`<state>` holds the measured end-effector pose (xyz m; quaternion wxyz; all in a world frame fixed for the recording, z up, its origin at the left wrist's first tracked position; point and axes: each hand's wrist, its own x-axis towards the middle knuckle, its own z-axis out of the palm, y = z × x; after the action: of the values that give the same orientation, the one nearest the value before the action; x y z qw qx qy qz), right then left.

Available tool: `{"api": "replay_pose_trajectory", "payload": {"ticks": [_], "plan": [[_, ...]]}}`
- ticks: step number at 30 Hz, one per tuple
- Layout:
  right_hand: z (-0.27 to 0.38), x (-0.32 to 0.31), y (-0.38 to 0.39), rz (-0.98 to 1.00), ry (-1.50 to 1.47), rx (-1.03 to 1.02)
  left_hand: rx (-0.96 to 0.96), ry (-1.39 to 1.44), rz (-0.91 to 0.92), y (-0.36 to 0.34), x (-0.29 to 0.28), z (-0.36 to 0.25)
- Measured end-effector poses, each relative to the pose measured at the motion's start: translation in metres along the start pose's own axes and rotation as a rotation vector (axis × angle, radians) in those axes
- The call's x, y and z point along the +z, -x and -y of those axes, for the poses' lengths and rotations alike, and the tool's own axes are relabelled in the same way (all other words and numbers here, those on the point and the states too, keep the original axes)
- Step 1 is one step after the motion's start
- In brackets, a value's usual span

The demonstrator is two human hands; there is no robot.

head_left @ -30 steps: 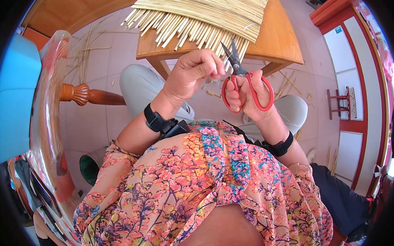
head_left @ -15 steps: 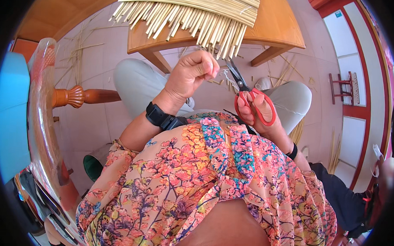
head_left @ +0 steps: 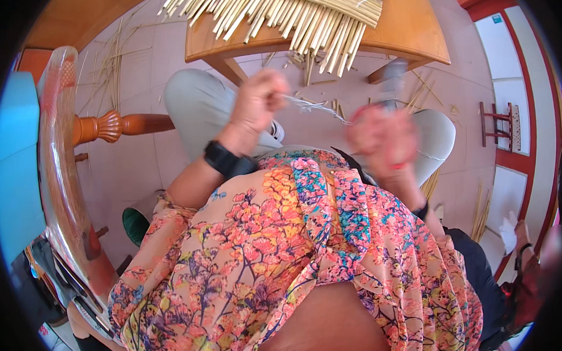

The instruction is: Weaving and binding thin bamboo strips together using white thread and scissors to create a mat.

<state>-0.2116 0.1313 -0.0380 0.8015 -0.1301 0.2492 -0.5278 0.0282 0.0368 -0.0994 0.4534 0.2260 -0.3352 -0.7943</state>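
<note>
Raised over my lap, my left hand is closed in a pinch on thin white string. From its fingers the string runs across toward my right hand, smeared by motion. That hand is wrapped round red-handled scissors, whose blurred blades point away from me. Whether the right fingers also grip the string's end I cannot tell. Just beyond both hands, a mat of pale thin sticks lies on a wooden table or stool, its uneven ends jutting over the near edge.
Loose sticks and short offcuts lie about the tiled floor. A carved wooden rail is at my left, near a blue surface. Far right stands a small red rack. A person's arm shows at the right rim.
My right hand has swung right with the scissors, away from the stick ends. My left hand has drawn slightly left, and white string now stretches between them.
</note>
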Motion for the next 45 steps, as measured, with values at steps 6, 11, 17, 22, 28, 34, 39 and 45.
{"api": "replay_pose_trajectory", "payload": {"ticks": [6, 11, 17, 22, 28, 34, 39, 45], "plan": [[0.070, -0.007, 0.003, -0.402, 0.789, -0.275, -0.018, -0.140, -0.034, 0.025, -0.040, -0.012], [0.163, -0.047, -0.052, -0.795, 1.729, -0.368, 0.040, -0.381, -0.143, 0.020, 0.000, -0.037], [0.240, -0.079, -0.113, -1.013, 2.424, -0.151, 0.144, -0.636, -0.104, 0.038, -0.008, -0.052], [0.236, -0.083, -0.163, -0.919, 2.519, -0.165, 0.098, -0.489, -0.247, 0.049, 0.000, -0.051], [0.254, -0.109, -0.168, -0.996, 2.722, -0.268, 0.091, -0.243, -0.130, 0.023, 0.005, -0.062], [0.187, -0.046, -0.141, -0.453, 1.946, -0.906, 0.069, -0.092, -0.078, 0.017, 0.007, -0.067], [0.050, 0.035, -0.085, 0.041, 1.770, -0.407, 0.140, -0.042, -0.023, 0.015, 0.006, -0.067], [-0.012, 0.020, -0.092, 0.122, 1.645, -0.343, 0.129, -0.027, 0.057, 0.011, 0.012, -0.067]]}}
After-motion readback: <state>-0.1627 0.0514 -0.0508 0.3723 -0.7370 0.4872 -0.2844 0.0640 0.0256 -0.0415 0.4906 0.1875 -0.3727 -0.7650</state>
